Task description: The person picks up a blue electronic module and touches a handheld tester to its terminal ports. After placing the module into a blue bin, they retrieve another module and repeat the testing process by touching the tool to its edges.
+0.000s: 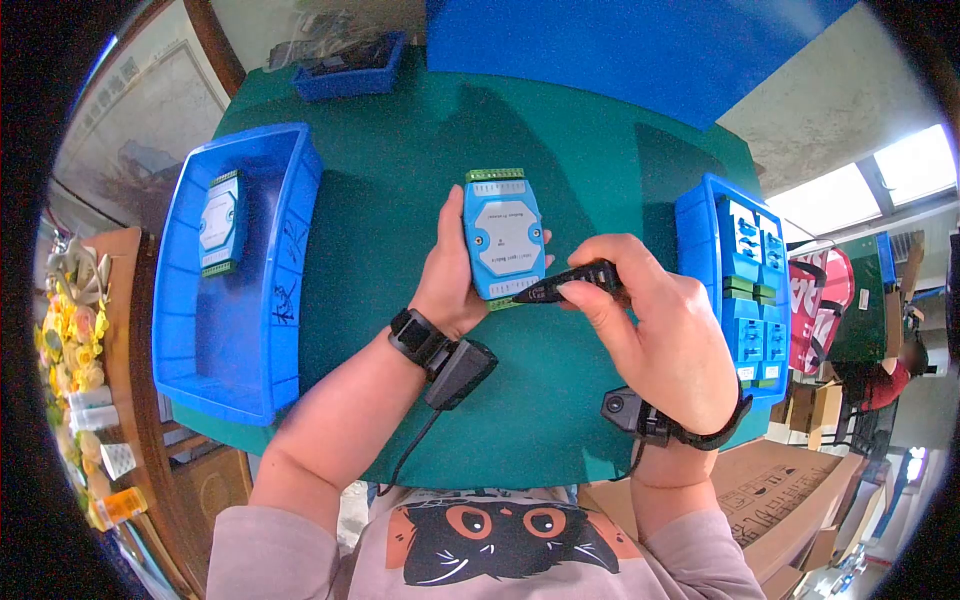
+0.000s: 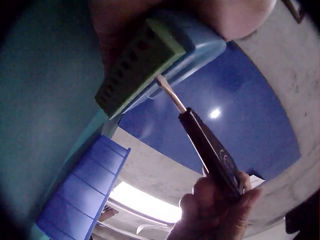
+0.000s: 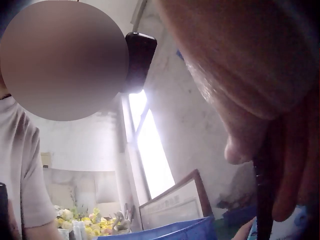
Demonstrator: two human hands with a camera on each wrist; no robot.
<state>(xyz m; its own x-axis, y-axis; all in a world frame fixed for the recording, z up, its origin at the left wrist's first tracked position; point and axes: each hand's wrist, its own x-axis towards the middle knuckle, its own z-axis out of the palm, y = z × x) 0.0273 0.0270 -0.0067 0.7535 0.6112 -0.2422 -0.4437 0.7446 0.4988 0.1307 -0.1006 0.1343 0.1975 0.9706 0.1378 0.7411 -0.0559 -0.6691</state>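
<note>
My left hand (image 1: 450, 280) holds up a blue electronic module (image 1: 503, 235) with a white label and green terminal blocks at both ends, the thumb along its left side and fingertips at its right edge. In my right hand (image 1: 665, 325) I grip a black-handled screwdriver (image 1: 575, 284) that points left at the module's near end. In the left wrist view, the metal tip of the screwdriver (image 2: 207, 145) is right at the edge of the green terminal block (image 2: 137, 70), whose row of holes faces the camera. In the right wrist view, my fingers hide part of the black handle (image 3: 264, 200).
On the green table (image 1: 400, 210), a blue bin (image 1: 235, 350) at the left holds a similar module (image 1: 221, 222). Another blue bin (image 1: 703, 262) at the right holds several modules. A small blue bin (image 1: 350, 82) stands at the back. Cardboard boxes (image 1: 770, 495) lie at lower right.
</note>
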